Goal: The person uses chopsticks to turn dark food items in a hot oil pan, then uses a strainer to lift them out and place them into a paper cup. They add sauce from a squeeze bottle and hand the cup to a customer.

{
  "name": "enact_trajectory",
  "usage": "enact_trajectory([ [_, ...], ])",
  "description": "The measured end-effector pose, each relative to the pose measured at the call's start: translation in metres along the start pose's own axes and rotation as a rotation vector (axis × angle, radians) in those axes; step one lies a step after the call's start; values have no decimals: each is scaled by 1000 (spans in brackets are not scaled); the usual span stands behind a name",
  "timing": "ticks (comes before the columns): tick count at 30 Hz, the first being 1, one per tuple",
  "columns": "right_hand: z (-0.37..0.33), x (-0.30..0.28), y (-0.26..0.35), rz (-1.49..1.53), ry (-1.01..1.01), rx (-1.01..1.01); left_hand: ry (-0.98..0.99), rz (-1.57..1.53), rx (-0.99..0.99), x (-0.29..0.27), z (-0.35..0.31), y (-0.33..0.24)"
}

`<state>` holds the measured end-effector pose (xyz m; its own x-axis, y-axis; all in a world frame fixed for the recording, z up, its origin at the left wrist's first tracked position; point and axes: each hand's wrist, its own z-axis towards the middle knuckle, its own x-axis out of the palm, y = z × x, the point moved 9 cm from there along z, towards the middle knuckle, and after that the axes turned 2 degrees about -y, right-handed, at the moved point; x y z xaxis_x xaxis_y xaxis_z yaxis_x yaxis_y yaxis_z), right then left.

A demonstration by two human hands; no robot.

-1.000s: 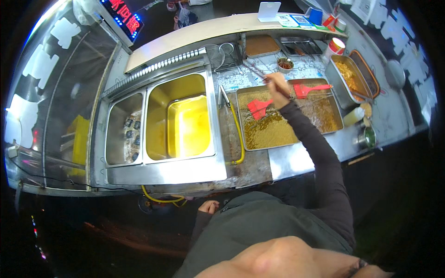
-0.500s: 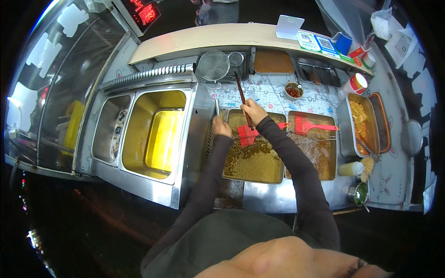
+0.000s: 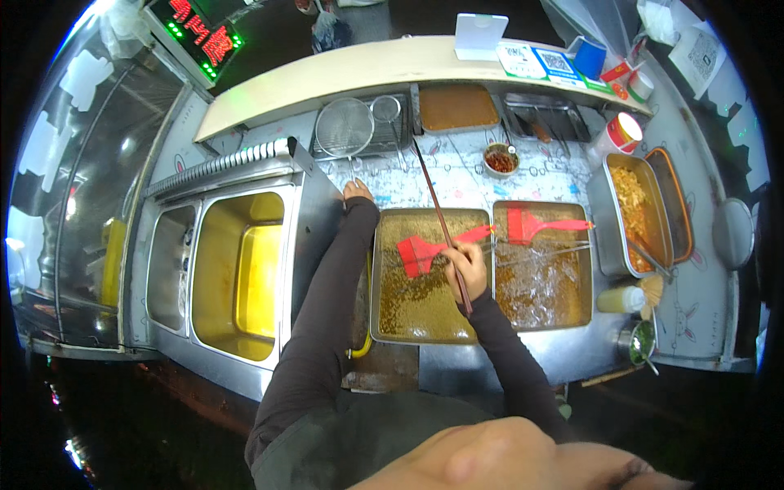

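Note:
My right hand (image 3: 465,268) is closed around long dark-brown chopsticks (image 3: 435,200), their thin ends pointing away from me. It hovers over the inner edges of two shallow metal trays. In the left tray (image 3: 425,328), brown sauce lies under a red brush (image 3: 418,255). A second red brush (image 3: 521,226) rests across the right tray (image 3: 545,322). Beyond the fryer's side, my left hand (image 3: 358,193) has its fingers curled at the handle of a round wire-mesh strainer (image 3: 345,126). The strainer's head lies on a dark wire rack; the palm side is hidden.
To the left stands a steel fryer (image 3: 298,245) with yellow oil. A smaller strainer (image 3: 385,108), a brown-filled tray (image 3: 459,109) and a bowl of red chili (image 3: 501,161) sit farther back. On the right are a deep food pan (image 3: 608,220), a squeeze bottle (image 3: 621,300) and a green-filled cup (image 3: 637,343).
The view has shifted. My right hand has come nearer to me with the chopsticks, exposing more of their rear length. My left hand has reached farther forward, closer to the strainer's head.

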<state>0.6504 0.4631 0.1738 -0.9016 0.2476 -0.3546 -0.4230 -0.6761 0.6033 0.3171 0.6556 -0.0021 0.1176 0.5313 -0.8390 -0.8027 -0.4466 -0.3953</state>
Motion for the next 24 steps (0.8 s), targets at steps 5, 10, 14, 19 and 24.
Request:
enact_trajectory([
  [5, 13, 47, -18, 108, 293, -1, 182, 136, 331, -67, -26, -68],
  [10, 56, 129, -40, -13, 461, -213, -162, -421, 553, -209, -134, -112],
  [14, 51, 200, -48, -196, 626, -311, -105, -523, 541, -261, -192, -104],
  [19, 27, 257, -51, -224, 605, -122, -112, -503, 382, -293, -251, -60],
  [24, -3, 300, -53, -515, 754, -113, 132, -511, 407, -286, -300, -28],
])
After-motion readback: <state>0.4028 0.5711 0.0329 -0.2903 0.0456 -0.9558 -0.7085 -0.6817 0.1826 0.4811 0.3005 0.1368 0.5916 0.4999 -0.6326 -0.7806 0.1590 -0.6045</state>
